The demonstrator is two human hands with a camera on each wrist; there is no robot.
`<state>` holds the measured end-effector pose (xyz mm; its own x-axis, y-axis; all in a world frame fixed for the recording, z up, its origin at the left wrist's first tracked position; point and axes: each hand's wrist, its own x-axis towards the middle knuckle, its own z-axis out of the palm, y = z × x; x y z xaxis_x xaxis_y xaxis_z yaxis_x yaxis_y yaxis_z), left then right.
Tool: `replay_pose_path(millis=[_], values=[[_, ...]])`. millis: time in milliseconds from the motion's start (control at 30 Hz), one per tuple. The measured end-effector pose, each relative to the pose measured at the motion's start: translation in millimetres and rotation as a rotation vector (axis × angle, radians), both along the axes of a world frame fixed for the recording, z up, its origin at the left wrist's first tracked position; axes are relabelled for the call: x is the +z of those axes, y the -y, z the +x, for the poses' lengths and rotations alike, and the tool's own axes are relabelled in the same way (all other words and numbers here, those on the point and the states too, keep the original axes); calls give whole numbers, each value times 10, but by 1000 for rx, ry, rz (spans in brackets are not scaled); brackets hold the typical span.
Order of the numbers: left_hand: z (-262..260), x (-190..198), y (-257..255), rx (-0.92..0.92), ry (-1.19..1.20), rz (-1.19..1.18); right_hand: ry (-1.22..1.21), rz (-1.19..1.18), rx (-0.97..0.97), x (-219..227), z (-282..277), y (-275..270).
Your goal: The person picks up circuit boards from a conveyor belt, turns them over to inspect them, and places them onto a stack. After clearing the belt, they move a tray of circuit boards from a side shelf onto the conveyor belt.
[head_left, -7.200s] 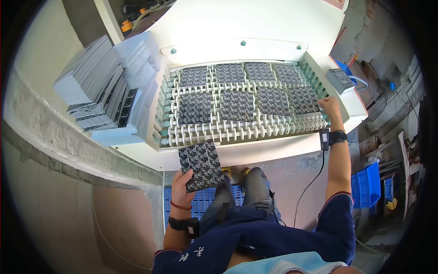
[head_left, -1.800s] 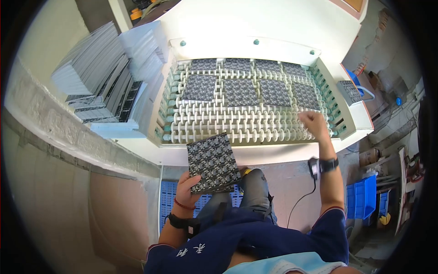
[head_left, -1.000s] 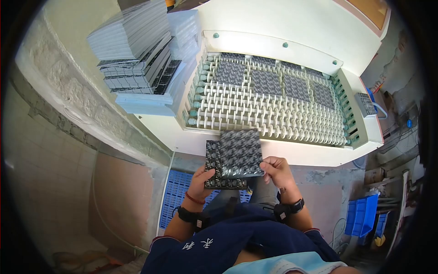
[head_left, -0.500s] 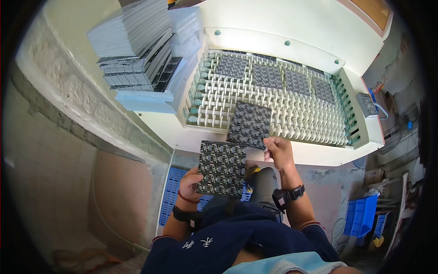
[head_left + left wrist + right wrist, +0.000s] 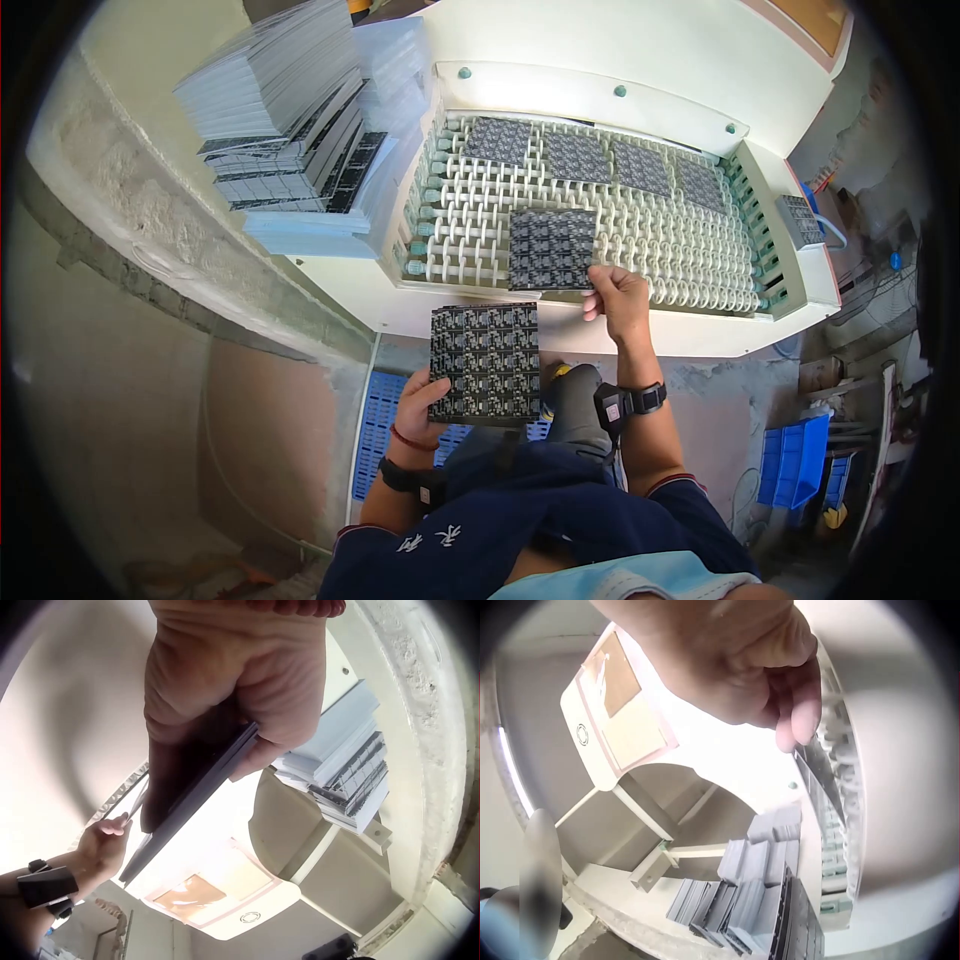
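My left hand (image 5: 418, 395) grips a stack of dark circuit boards (image 5: 485, 348) below the machine's front edge; the left wrist view shows the stack (image 5: 191, 791) edge-on between thumb and fingers. My right hand (image 5: 612, 294) pinches the near right corner of a single circuit board (image 5: 551, 249), which lies flat on the white roller conveyor (image 5: 680, 262) near its front. In the right wrist view the fingers (image 5: 799, 712) hold that board's edge (image 5: 821, 776). Several more boards (image 5: 605, 160) lie in a row at the far end of the rollers.
Tall stacks of boards and white sheets (image 5: 290, 130) stand on the ledge left of the conveyor. A small grey box (image 5: 803, 220) sits at the machine's right edge. Blue crates (image 5: 795, 465) are on the floor right, and a blue crate (image 5: 375, 440) lies under my legs.
My right hand took the top board off the stack and carried it forward onto the rollers, where it now lies flat. The far row of boards moved deeper into the machine.
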<state>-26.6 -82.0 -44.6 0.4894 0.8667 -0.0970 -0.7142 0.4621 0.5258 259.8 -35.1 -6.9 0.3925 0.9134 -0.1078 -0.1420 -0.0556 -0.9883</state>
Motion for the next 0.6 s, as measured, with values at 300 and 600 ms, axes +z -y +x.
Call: replay_pose_path(millis=[300,600], values=[[200,25,-27,8,-18,67,17,64,42,44,-90,-127],[43,59,13,60,-49,69,522,4,105,53,-582,-262]])
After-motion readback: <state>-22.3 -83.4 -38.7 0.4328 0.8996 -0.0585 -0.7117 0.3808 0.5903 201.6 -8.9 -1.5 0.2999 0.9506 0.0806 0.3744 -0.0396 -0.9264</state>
